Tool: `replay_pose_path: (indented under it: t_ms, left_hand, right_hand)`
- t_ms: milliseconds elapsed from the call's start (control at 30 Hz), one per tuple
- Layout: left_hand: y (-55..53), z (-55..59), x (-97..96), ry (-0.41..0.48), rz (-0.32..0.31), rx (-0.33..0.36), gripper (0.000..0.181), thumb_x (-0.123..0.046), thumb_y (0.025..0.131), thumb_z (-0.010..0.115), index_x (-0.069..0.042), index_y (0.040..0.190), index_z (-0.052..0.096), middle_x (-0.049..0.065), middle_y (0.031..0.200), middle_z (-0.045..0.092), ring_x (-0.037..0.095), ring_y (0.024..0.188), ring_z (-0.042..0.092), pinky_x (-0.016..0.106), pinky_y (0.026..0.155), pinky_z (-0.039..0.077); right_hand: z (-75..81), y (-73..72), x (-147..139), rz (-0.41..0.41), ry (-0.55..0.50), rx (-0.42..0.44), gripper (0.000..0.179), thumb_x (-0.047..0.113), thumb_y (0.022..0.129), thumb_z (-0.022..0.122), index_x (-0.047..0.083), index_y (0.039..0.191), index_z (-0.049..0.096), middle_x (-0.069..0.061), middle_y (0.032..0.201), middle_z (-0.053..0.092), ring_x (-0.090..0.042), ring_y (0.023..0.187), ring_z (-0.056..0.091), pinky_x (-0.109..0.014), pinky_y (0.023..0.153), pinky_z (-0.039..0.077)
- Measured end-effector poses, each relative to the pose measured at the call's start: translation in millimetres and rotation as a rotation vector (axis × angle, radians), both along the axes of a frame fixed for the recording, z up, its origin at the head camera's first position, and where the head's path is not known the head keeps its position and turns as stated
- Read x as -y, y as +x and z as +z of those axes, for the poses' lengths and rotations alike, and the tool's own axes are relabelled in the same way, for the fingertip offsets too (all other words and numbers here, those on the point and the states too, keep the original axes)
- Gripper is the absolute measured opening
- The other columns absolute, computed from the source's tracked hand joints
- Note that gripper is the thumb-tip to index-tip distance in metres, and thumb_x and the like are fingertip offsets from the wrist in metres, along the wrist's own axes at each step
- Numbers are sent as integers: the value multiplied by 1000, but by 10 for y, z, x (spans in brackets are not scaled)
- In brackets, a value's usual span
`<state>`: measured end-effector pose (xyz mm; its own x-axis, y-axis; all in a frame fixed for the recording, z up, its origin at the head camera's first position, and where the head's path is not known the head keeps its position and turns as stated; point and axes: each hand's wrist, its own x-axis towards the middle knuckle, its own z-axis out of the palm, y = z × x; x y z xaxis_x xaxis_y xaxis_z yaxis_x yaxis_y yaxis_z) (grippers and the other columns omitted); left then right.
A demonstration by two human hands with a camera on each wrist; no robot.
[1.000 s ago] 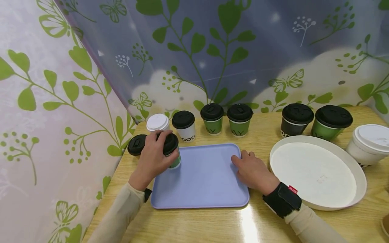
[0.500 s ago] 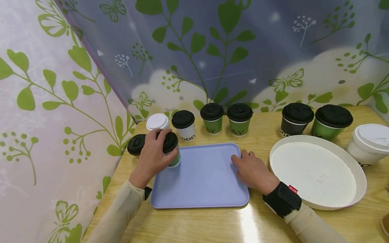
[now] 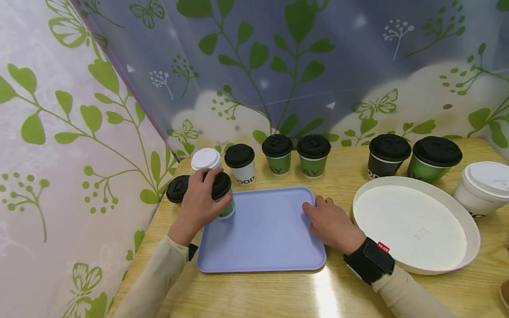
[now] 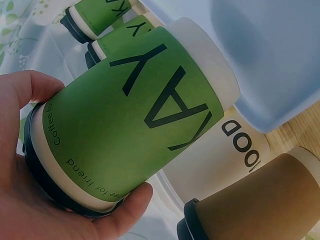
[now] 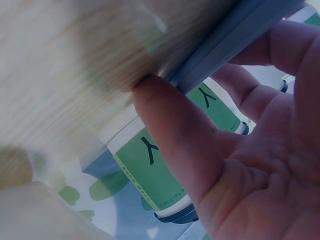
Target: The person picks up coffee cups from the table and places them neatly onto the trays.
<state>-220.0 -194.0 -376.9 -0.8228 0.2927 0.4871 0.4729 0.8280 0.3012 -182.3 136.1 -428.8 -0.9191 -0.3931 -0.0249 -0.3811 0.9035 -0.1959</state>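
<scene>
My left hand grips a green paper coffee cup from above, fingers and thumb around its black lid. In the head view this cup is upright over the back left corner of a lavender tray; its lettering shows in the left wrist view. My right hand holds the tray's right edge, with the thumb outside the rim and the fingers over it. Just left of the gripped cup stands a brown cup with a black lid, partly hidden by my hand in the head view.
Behind the tray stand a white-lidded cup, a white cup with a black lid and two green cups. A round white tray lies to the right, with several larger cups around it. A patterned backdrop closes off the back.
My left hand and the green cup have shifted very slightly left and back. My right hand and the lavender tray have stayed in place.
</scene>
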Motion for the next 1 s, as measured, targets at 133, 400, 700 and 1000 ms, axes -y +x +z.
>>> replay_pose_path:
  t_ms: [133,400,700,1000]
  left_hand:
    - [-9,-1,4,0,6,15,57,-30,86,72,-7,137,59,25,134,50,44,120,48,60,94,47]
    - [-26,0,2,4,4,19,57,-28,87,72,-7,138,58,25,134,50,45,121,48,60,95,47]
    - [-57,-26,13,10,2,0,57,-29,86,73,-7,137,58,26,132,51,45,119,48,60,94,47]
    - [-72,-48,25,13,10,9,58,-29,87,73,-7,138,58,26,134,50,45,120,48,60,95,47]
  right_hand:
    - [-3,3,0,0,-2,-2,26,9,96,68,7,122,62,-22,107,56,-33,85,51,-42,64,50]
    - [-19,9,-7,7,-9,-26,25,8,96,68,7,120,62,-21,103,55,-32,82,50,-41,62,48]
    - [-9,7,-5,7,-8,-17,25,8,96,68,7,120,62,-21,103,55,-32,82,50,-41,62,48]
    - [-18,6,-5,8,-22,-28,23,7,95,68,7,117,62,-21,101,55,-32,82,50,-41,61,48]
